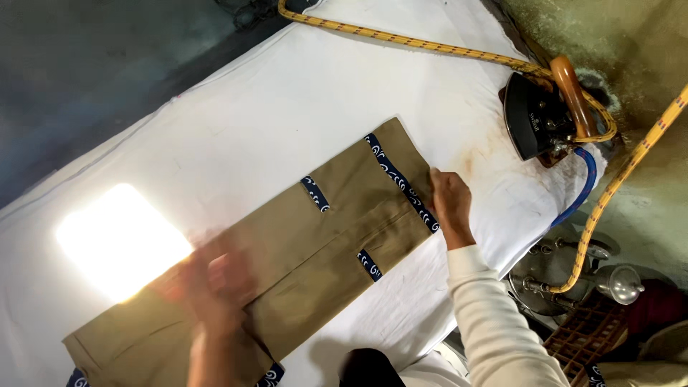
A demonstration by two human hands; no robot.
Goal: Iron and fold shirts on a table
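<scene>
While the head camera looked down on the white padded ironing table (272, 107), a pair of khaki trousers (308, 251) lay flat across it, running from the lower left corner up toward the middle right. Dark blue patterned trim (403, 183) lined the waistband end, and two short tabs of the same trim (315, 193) sat further in on the cloth. The right hand (450, 201), in a cream long sleeve (494, 322), rested at the waistband edge with its fingers curled down onto the fabric and trim; whether it pinched the cloth or only pressed on it could not be told. The left hand (211, 287) was blurred over the leg part of the trousers, lying on or just above the fabric, and its grip could not be made out. A bright patch of light (118, 240) fell on the sheet just beside the trousers. At the upper right corner of the table stood a dark iron (537, 118) with a wooden handle (570, 86), well apart from both hands, with a yellow braided cord (401, 39) trailing across the top and a blue hose (582, 190) curving below it
</scene>
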